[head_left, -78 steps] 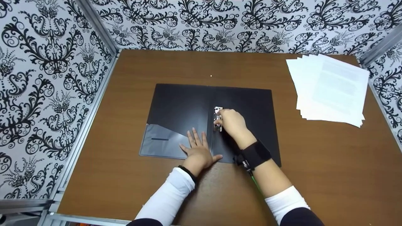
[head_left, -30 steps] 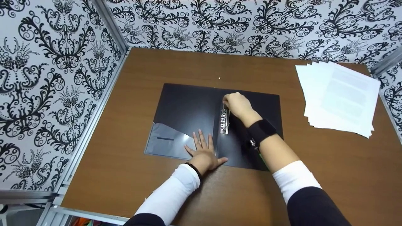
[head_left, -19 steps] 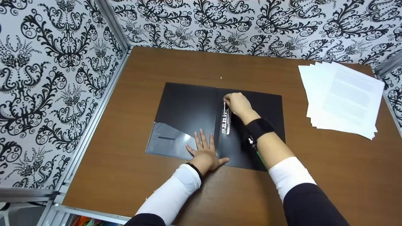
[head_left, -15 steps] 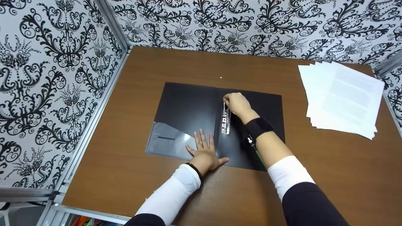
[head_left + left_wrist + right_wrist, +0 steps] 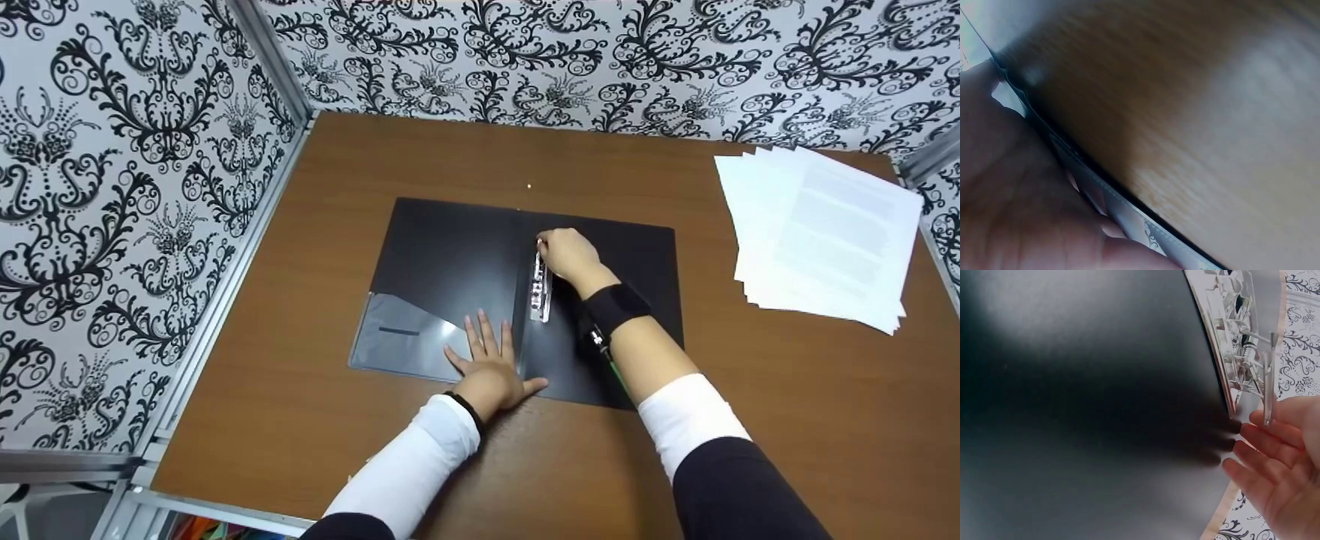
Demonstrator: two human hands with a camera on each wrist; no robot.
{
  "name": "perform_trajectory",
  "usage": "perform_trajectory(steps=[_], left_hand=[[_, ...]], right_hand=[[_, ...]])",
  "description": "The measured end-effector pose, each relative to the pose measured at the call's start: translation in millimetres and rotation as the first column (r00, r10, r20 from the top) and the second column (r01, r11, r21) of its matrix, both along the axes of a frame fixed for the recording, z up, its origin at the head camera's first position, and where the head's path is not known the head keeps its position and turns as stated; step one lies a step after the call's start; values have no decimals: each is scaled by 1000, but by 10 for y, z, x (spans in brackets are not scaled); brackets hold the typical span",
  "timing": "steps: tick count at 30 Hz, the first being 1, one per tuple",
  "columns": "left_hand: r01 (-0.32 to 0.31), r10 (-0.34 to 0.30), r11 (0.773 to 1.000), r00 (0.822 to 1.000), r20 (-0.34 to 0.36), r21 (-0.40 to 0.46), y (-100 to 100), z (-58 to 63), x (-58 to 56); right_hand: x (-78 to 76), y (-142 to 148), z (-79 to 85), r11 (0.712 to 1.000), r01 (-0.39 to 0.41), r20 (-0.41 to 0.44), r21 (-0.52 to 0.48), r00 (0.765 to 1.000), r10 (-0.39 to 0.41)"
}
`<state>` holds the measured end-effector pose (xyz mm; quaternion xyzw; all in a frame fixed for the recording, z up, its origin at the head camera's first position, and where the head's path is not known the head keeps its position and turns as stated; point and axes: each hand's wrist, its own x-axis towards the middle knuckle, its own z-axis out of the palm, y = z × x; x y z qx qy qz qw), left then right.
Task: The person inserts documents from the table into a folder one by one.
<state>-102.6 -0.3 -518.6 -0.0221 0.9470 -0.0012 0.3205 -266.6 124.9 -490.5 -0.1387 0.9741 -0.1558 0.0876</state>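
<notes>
Scroll-patterned walls (image 5: 450, 75) enclose a brown wooden tabletop (image 5: 262, 420), on which we see a black folder (image 5: 457, 240) spread flat. We find the right grip (image 5: 570, 253) pinching the end of a metal lever (image 5: 1269, 382), part of the silver clip (image 5: 538, 304) on the folder's right panel. From this grip the clip runs toward us, just beside the spine; in the right-wrist view, the lower fingers (image 5: 1249, 484) extend below the lever. Nearer to us and left of the right grip, we note the left grip (image 5: 491, 379), relaxed and splayed, resting across the folder's near edge at the spine. Beside it, on its left, we see a translucent pocket (image 5: 390, 349). Well to the right of the right grip, we observe fanned white sheets (image 5: 821, 232). Behind that grip, a black band (image 5: 616, 309) encircles the wrist.
</notes>
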Motion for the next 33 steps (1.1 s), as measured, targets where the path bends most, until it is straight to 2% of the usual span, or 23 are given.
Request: perform_trajectory(steps=[8,14,20,26,31,33], left_hand=[[11,-11,1000,1000,-10,18,16,100,53],[5,-5,1000,1000,0,20,3,84,32],[6,-6,1000,1000,-10,5,-39,124,37],[15,-15,1000,1000,-20,-3,-42,148,41],[37,-38,999,999,-30,-26,-14,143,36],[37,-38,999,999,-38,-28,-12,141,40]], right_hand=[[88,49,-12,999,-9,87,30,996,6],[171,201,50,1000,-20,170,9,985,18],[313,455,169,1000,5,138,13,990,-7],[587,694,271,998,-1,85,62,996,-4],[940,813,230,993,-38,13,110,999,36],[1102,830,188,990,-59,17,131,998,57]])
